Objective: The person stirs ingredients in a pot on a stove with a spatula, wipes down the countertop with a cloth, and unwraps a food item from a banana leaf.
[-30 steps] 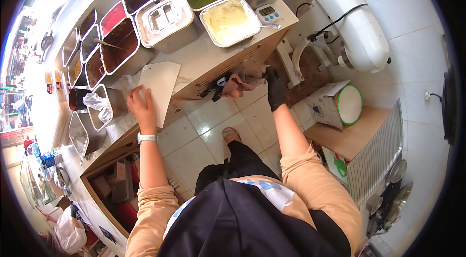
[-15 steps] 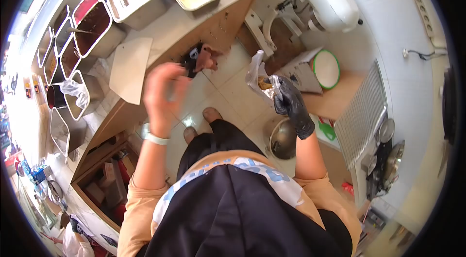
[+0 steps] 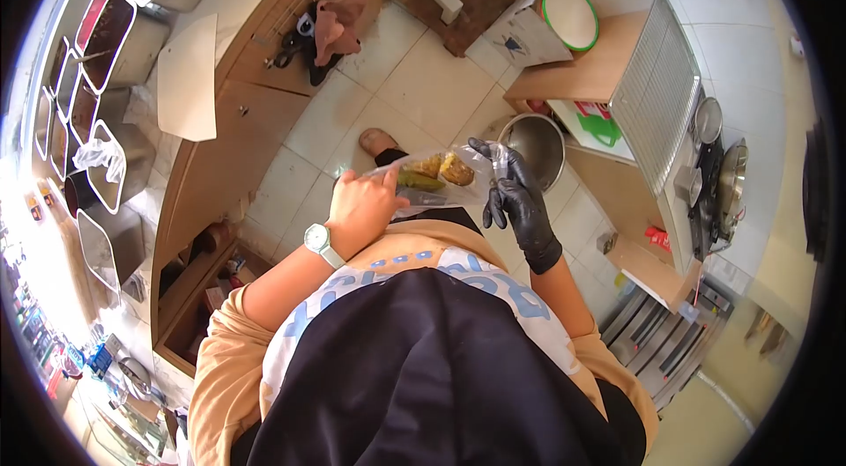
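In the head view, a clear bag (image 3: 469, 194) stretches between the two hands, its long axis running crosswise from one grip to the other. The gloved right hand (image 3: 522, 202) pinches its right end; the bare left hand (image 3: 363, 207) touches the opposite end, whether clamped I cannot tell. Inside the thin, crinkled plastic, browned yellow pieces (image 3: 456, 169) lie nearer the right grip, a greenish piece (image 3: 418, 181) just beside the left fingers.

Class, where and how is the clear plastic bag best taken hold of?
Probably pinch the clear plastic bag by its loose right end, coming from the right, where the gloved right hand is: thin film gathers easily there, whereas the yellowish pieces bulk out its middle.
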A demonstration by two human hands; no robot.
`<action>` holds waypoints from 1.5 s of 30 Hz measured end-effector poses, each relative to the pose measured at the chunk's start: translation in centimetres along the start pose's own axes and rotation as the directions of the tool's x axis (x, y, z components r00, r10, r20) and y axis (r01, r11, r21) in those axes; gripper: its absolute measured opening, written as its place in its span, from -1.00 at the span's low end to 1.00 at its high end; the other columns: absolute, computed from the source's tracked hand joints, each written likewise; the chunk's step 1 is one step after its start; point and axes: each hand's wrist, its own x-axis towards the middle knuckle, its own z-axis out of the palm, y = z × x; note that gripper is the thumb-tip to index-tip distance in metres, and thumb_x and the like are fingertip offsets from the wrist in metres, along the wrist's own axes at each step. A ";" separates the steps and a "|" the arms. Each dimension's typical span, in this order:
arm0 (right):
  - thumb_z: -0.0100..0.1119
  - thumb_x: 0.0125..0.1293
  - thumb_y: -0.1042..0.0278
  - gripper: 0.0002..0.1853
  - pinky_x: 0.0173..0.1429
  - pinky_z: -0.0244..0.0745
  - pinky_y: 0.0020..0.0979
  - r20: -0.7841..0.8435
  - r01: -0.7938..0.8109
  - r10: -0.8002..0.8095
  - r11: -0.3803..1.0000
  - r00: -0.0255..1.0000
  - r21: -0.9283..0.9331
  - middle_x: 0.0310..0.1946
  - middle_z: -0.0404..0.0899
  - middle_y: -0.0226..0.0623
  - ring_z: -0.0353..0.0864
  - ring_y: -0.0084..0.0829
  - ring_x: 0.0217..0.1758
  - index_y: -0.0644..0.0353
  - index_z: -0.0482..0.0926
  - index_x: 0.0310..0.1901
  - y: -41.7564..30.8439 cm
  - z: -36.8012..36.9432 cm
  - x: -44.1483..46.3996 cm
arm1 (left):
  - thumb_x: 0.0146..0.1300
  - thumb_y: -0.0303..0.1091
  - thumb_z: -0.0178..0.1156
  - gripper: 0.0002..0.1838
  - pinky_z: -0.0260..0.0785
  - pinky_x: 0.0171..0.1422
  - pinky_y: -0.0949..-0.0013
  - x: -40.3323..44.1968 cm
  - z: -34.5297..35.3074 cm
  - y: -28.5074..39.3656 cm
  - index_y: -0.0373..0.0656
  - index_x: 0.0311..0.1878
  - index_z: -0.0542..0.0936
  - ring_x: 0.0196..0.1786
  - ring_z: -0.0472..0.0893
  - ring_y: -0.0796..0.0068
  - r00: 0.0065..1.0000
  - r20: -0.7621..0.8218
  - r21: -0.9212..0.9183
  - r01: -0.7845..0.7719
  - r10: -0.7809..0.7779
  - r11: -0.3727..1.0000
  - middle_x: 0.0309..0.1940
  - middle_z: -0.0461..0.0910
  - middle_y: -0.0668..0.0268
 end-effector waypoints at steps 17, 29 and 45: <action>-0.26 0.29 0.47 -0.53 -0.39 0.46 -0.47 0.158 -0.086 0.083 0.996 0.984 0.012 -0.43 0.37 -0.37 0.18 -0.66 -0.68 0.33 0.13 0.25 2.7 6.5 -3.2 | -0.02 -0.39 0.19 -0.58 0.44 -0.46 0.29 -2.9 4.6 -1.6 -0.12 -0.01 0.45 -0.40 0.63 0.34 0.991 0.076 0.187 0.090 -0.106 0.978 -0.32 0.58 0.23; -0.29 0.36 0.30 -0.64 -0.51 0.26 -0.60 -0.040 -0.043 0.036 0.983 0.999 -0.180 -0.57 0.43 -0.39 0.26 -0.69 -0.66 0.32 0.40 0.03 1.7 5.3 -0.5 | -0.06 -0.35 0.15 -0.93 0.34 -0.26 0.33 -1.4 6.3 -2.1 -0.11 -0.52 0.54 -0.34 0.57 0.40 0.982 0.012 0.223 -0.186 0.189 0.957 -0.49 0.57 0.33; 0.02 0.25 0.45 -0.64 -0.08 0.50 -0.41 0.249 -0.195 0.174 0.979 0.953 0.065 0.02 0.51 -0.28 0.56 -0.39 -0.03 0.28 0.44 0.09 4.4 2.8 19.6 | 0.20 -0.31 0.21 -0.70 0.44 -0.21 0.51 -5.1 1.0 -9.4 -0.36 -0.11 0.53 -0.32 0.53 0.64 0.740 -0.089 -0.993 -0.116 -0.667 0.004 -0.32 0.60 0.33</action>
